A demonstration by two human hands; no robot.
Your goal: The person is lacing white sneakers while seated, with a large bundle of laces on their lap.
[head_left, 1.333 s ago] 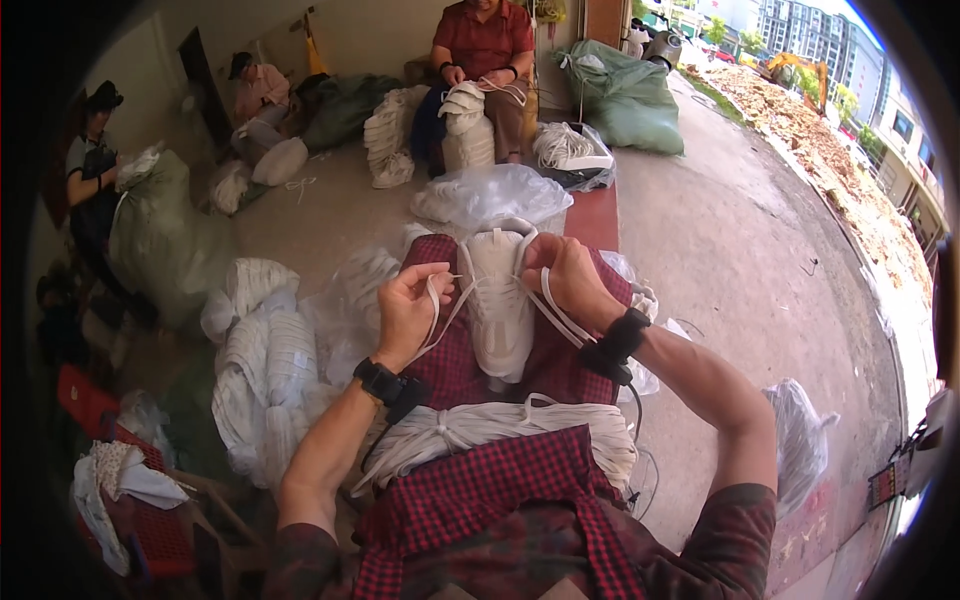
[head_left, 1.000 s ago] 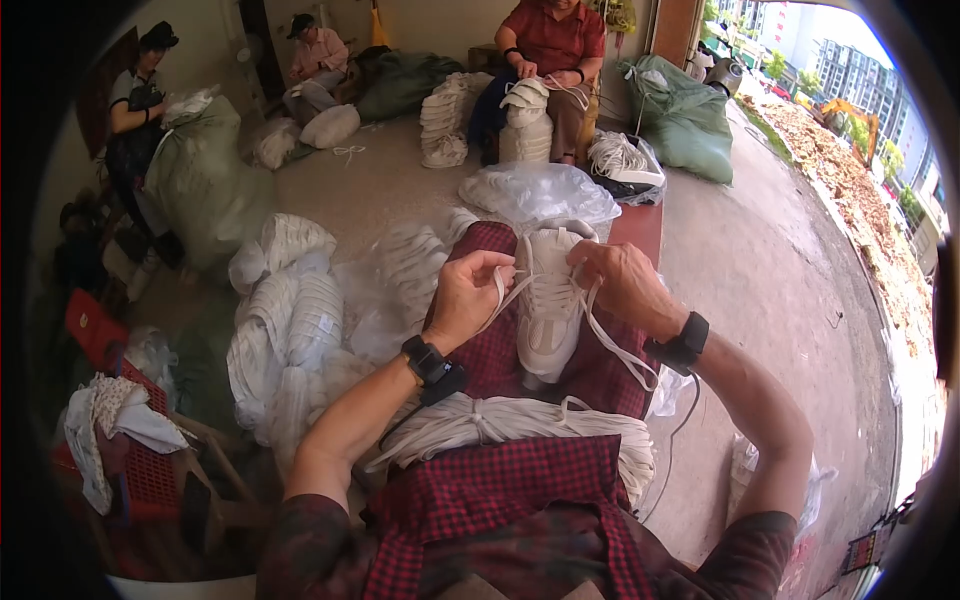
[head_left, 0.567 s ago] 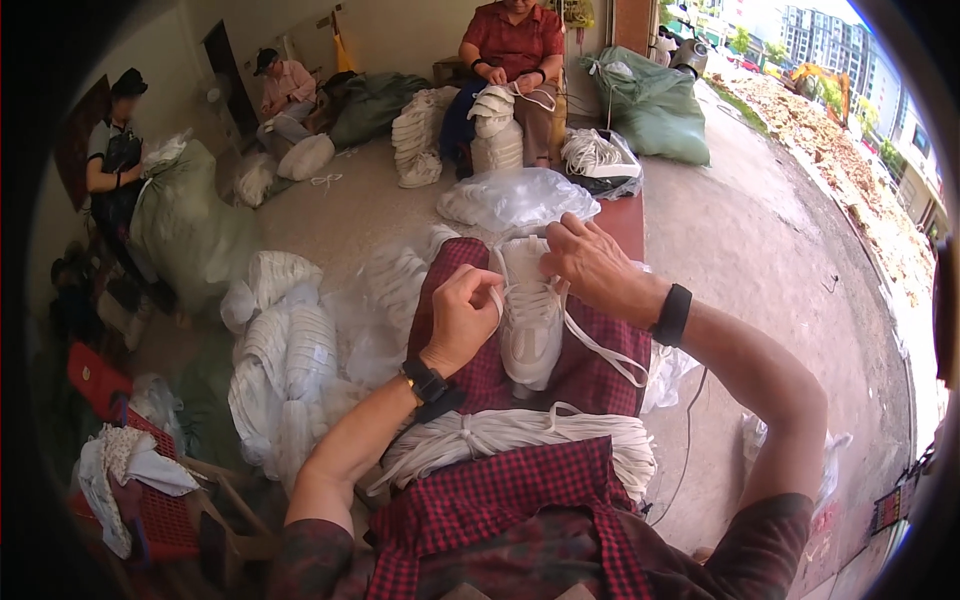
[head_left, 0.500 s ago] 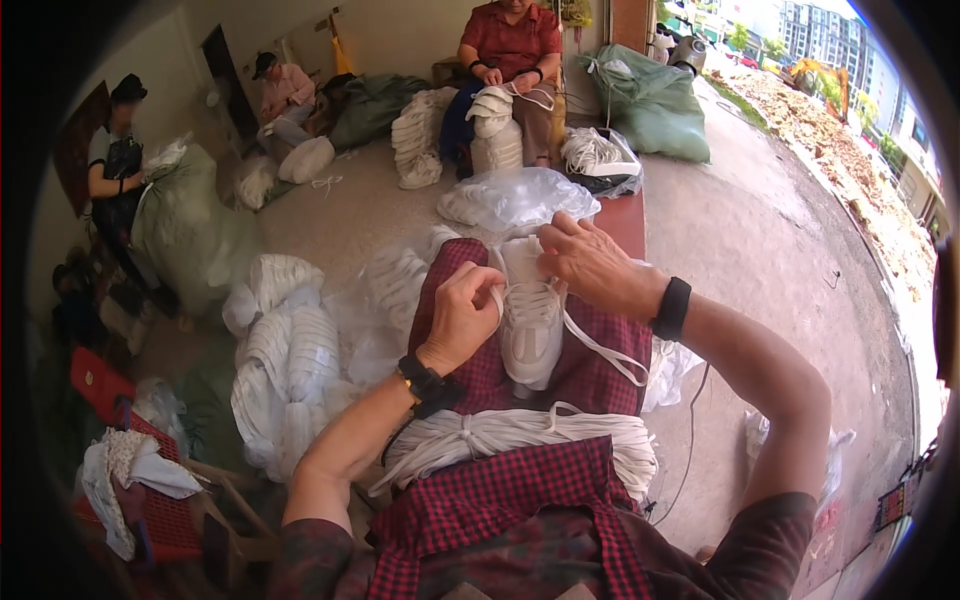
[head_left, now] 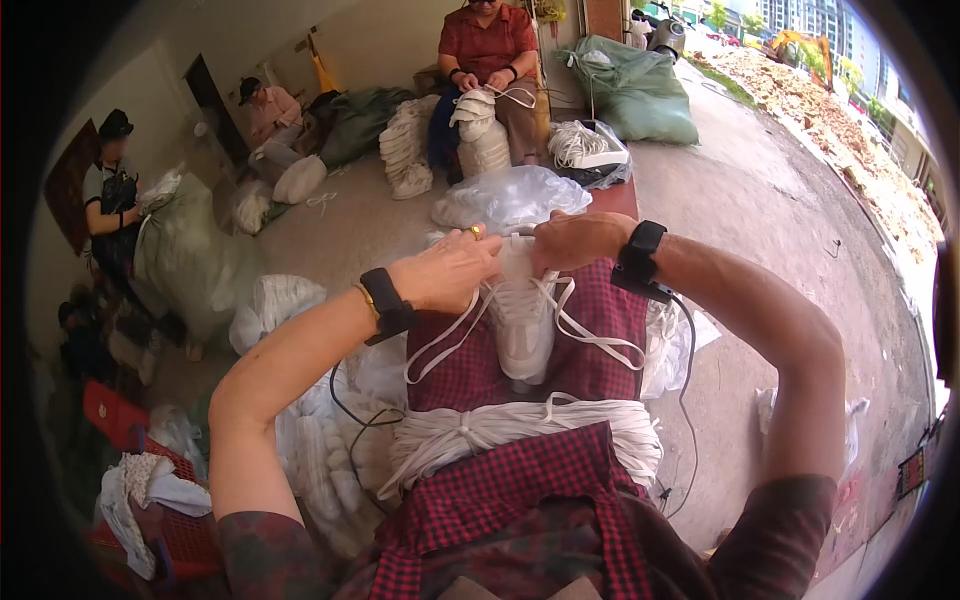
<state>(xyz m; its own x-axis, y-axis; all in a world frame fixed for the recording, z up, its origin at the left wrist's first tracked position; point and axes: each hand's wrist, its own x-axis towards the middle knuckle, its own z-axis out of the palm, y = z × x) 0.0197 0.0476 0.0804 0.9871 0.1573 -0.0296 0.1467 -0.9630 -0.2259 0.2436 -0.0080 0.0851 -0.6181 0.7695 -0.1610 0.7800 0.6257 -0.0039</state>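
Note:
A white sneaker lies between my thighs on the red-and-black checked apron, its toe toward me. White shoelace runs through its eyelets, and loose lengths droop on both sides. My left hand is closed at the upper left edge of the opening, beside the tongue. On the opposite side, my right hand is curled round the upper right edge, with fingertips hidden against the shoe. A thick bundle of white shoelaces rests across my lap, nearer me.
Plastic-wrapped stacks of white shoe parts stand at left, near a red chair with cloth on it. A clear plastic bag lies ahead. Opposite sits a person in red handling laces. Green sacks stand farther back; a cable hangs at right.
My left hand has let go of a lace strand and moved up to the shoe's opening. Loose lace now hangs on the left too. My right hand has turned and closed at the right edge.

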